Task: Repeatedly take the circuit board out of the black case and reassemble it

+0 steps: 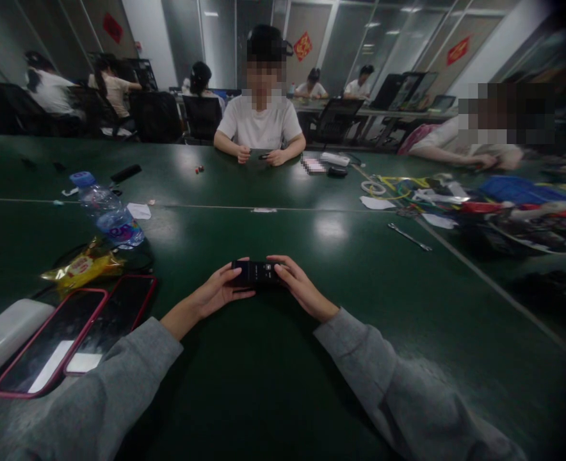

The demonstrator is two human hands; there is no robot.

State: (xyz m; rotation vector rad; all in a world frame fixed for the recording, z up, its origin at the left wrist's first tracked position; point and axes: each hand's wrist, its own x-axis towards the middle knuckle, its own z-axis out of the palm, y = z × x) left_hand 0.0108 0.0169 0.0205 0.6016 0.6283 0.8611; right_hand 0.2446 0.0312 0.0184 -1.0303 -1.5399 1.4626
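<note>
A small black device (258, 273) with white markings on its face is held level above the green table (244, 371). My left hand (214, 291) grips its left end, thumb on top and fingers beneath and in front. On the right end sits my right hand (305, 288), its thumb on the face and a finger along the far edge. Both hands are closed on the device, and its underside is hidden.
At left are a plastic bottle (110, 214), a yellow packet (88, 266), two red-edged phones (52, 342) and a white power bank (11, 333). A wrench (409, 237) and tangled cables (513, 205) lie right. A person (261, 121) sits opposite.
</note>
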